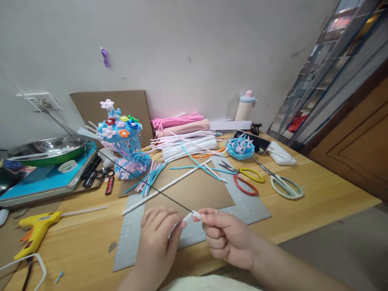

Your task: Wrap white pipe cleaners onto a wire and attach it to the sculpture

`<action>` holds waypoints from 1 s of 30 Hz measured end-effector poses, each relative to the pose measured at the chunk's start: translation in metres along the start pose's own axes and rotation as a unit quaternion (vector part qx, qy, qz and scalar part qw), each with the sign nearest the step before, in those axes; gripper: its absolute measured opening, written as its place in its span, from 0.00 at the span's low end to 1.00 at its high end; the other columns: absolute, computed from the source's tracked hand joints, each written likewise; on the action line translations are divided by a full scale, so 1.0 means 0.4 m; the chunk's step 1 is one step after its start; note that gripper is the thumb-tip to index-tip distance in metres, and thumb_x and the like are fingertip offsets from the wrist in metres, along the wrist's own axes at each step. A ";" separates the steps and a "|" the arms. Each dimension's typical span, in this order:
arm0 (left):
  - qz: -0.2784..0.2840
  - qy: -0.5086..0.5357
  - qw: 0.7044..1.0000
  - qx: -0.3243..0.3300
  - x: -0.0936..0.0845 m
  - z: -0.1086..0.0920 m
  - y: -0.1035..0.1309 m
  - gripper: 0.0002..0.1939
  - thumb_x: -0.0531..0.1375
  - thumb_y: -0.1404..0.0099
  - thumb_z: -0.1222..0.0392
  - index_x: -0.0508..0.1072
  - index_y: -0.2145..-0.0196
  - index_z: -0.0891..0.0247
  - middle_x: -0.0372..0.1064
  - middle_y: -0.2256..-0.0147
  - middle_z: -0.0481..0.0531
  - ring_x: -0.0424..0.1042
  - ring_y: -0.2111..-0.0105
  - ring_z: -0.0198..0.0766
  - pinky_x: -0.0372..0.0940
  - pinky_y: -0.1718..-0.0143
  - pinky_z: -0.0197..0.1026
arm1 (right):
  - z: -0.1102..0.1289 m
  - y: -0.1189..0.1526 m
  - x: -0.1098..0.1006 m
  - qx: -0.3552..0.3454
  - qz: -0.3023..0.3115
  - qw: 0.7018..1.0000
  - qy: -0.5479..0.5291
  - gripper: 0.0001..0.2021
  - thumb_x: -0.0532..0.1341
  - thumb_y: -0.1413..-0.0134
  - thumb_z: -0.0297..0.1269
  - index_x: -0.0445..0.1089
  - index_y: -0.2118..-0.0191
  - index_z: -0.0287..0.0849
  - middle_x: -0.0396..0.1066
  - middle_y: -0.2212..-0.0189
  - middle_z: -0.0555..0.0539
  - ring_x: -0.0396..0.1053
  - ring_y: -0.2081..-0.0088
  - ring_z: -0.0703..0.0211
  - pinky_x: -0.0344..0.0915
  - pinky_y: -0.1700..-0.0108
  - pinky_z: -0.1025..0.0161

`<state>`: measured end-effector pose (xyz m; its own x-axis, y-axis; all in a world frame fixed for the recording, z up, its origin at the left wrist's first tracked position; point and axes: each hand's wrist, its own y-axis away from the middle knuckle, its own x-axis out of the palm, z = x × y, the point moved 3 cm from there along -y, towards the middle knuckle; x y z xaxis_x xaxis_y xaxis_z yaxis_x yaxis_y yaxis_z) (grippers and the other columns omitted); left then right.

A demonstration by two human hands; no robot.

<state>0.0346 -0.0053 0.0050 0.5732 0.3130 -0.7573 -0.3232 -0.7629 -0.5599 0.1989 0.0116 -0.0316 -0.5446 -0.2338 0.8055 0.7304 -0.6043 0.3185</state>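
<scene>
Between thumb and forefinger, my right hand pinches the end of a thin dark rod, which slants up to the far left. A white pipe cleaner is coiled around that end. My left hand pinches the loose tail of the same pipe cleaner, just left of the coil. Both hands are close together above the grey cutting mat. A longer white pipe cleaner lies diagonally across the cardboard sheet behind them, near several blue pipe cleaners.
Left: a yellow glue gun and a metal pan. A flowered blue pipe-cleaner piece stands behind my left hand. Bundled pipe cleaners lie along the wall. Right: red-and-yellow-handled scissors, pale-handled scissors, a blue pipe-cleaner basket, a phone.
</scene>
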 end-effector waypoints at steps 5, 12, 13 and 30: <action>-0.050 -0.014 0.994 0.094 -0.036 -0.039 -0.006 0.08 0.57 0.38 0.71 0.71 0.65 0.60 0.73 0.72 0.47 0.68 0.69 0.36 0.56 0.63 0.42 | 0.002 -0.007 -0.004 -0.119 -0.118 0.968 0.186 0.10 0.63 0.50 0.43 0.69 0.66 0.42 0.49 0.87 0.61 0.39 0.86 0.73 0.40 0.83 0.73; 0.085 -0.054 0.988 0.116 -0.119 -0.011 -0.103 0.09 0.58 0.36 0.65 0.74 0.70 0.52 0.74 0.70 0.42 0.68 0.60 0.38 0.49 0.53 0.46 | -0.002 0.043 0.052 -0.378 -0.046 0.511 0.771 0.15 0.50 0.42 0.29 0.69 0.52 0.39 0.73 0.73 0.45 0.68 0.72 0.57 0.57 0.70 0.63; 0.131 -0.041 0.983 0.122 -0.118 -0.001 -0.118 0.10 0.58 0.36 0.64 0.74 0.72 0.51 0.73 0.71 0.41 0.68 0.60 0.38 0.48 0.52 0.46 | -0.007 0.049 0.058 -0.390 -0.019 0.454 0.801 0.17 0.50 0.44 0.28 0.68 0.51 0.37 0.72 0.75 0.45 0.67 0.75 0.57 0.56 0.72 0.63; -0.164 -0.027 0.986 -0.006 -0.065 -0.009 -0.016 0.10 0.58 0.42 0.70 0.69 0.63 0.59 0.71 0.66 0.51 0.68 0.62 0.43 0.57 0.58 0.49 | -0.010 -0.009 -0.020 -0.113 -0.088 0.984 0.103 0.12 0.66 0.52 0.43 0.69 0.66 0.41 0.44 0.89 0.63 0.35 0.86 0.74 0.35 0.83 0.72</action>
<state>0.0244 -0.0104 0.0295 0.6038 0.5744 -0.5527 -0.1172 -0.6219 -0.7743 0.1990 0.0124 -0.0413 -0.7434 -0.2457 0.6221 0.5193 -0.7982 0.3052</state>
